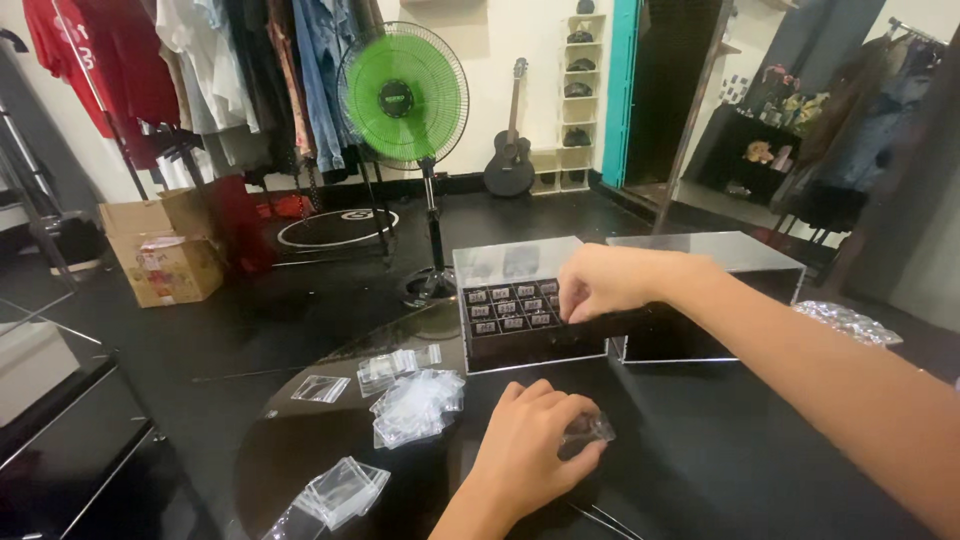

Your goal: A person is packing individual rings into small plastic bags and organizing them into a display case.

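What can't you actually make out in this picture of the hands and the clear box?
- Head view: what the right hand pinches inside the clear box is hidden by its own fingers.
- The small clear packet in the left hand is mostly covered by the fingers; its contents cannot be told.
- The tiny pieces in the box compartments are too small to identify.
- The right forearm leaves the frame's right edge.
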